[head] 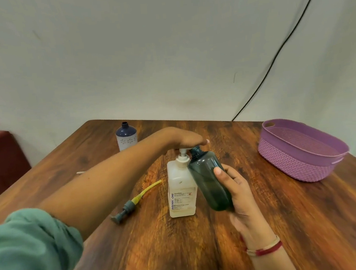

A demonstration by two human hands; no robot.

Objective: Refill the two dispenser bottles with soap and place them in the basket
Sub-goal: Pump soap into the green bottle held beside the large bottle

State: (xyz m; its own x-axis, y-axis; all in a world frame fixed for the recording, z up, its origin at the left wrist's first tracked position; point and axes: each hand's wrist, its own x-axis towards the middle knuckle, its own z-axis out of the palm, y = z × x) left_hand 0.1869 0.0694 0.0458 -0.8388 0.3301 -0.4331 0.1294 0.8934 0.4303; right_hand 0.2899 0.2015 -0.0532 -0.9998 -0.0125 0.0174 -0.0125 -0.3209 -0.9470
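Centre frame: left hand (186, 138) flat, pressing pump (183, 154) of soap bottle (181, 191); right hand (240, 190) gripping tilted dark bottle (206, 178), neck at nozzle. Right of frame: purple basket (293, 164). Upper left: uncapped blue bottle (126, 137)

Muted green sleeve (31, 244) bunched near the left elbow, red and cream threads (264, 249) round the right wrist
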